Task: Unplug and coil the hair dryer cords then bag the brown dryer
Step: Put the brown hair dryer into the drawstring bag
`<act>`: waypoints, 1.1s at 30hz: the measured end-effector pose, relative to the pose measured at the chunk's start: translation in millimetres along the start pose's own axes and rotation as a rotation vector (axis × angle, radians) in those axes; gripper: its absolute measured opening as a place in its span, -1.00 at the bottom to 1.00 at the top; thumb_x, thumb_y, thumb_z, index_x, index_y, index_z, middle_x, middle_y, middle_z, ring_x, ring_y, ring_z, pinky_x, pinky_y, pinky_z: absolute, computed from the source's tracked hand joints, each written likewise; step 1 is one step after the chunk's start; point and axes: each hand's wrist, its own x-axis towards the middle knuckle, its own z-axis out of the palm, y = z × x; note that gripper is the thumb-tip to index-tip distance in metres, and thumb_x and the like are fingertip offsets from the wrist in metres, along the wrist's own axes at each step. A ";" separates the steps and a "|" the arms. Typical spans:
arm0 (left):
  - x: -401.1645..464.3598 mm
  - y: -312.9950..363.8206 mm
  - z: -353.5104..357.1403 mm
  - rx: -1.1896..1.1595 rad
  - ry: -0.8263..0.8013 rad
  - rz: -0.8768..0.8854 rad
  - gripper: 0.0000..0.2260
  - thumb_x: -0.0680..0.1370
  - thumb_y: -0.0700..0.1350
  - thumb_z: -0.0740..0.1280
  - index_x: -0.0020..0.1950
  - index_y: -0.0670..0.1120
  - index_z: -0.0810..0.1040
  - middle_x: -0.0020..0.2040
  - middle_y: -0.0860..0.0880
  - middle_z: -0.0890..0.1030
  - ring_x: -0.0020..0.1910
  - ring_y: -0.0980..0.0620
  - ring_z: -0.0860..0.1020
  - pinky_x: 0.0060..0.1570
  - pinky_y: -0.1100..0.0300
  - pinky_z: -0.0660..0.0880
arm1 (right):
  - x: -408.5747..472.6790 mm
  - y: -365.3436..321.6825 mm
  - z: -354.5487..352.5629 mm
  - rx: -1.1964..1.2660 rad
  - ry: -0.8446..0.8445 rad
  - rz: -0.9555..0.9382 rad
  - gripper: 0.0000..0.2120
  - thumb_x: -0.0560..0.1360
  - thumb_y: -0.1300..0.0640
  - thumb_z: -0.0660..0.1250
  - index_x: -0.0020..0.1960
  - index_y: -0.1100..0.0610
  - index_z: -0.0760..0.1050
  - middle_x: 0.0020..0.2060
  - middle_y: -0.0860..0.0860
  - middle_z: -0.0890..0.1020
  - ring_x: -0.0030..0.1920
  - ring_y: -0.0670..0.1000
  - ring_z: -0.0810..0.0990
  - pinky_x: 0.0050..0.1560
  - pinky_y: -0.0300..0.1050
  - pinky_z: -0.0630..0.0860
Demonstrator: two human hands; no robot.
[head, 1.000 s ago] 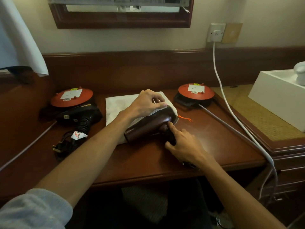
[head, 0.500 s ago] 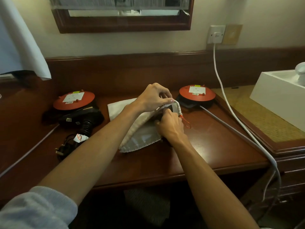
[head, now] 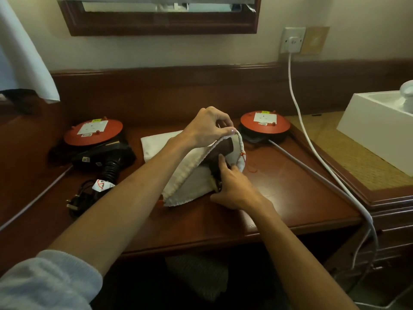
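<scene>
Stage: bagging, judged to be the closing step of the task.
Left hand: the left hand (head: 206, 126) pinches the corded rim of the white drawstring cloth bag (head: 190, 175) between thumb and fingertips, lifting the mouth open.
Right hand: the right hand (head: 232, 186) is curled around the handle end of the glossy brown hair dryer (head: 220, 154), fingers pressed to it at the bag's mouth.
Brown dryer: partly inside the bag near the middle of the dark wooden tabletop (head: 290, 198); its barrel shows in the opening, so it is not fully in.
Brown dryer's cord: hidden; whether it is coiled cannot be told.
Black dryer: the black hair dryer with a ribbed neck (head: 107, 159) lies toward the left edge, its black cord and plug (head: 78, 200) bunched loosely beside it and unplugged.
Other items: two round red-topped discs (head: 93, 132) sit toward the back edge, one at each side; a white cable (head: 297, 108) hangs from the wall socket (head: 292, 40) past the right edge.
Left to do: probably seat the dryer fully and draw the red-tipped string (head: 242, 155) closed.
</scene>
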 end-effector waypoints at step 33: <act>23.1 19.7 16.3 0.084 -0.026 0.076 -0.86 0.55 -0.04 0.47 0.00 -0.10 0.72 -0.13 0.08 0.64 -0.12 0.09 0.61 -0.18 0.31 0.47 | 72.1 51.9 -8.9 -0.097 0.408 -0.084 -0.56 0.54 0.07 0.35 0.38 0.12 0.38 0.21 0.20 0.60 0.14 0.30 0.61 0.06 0.23 0.59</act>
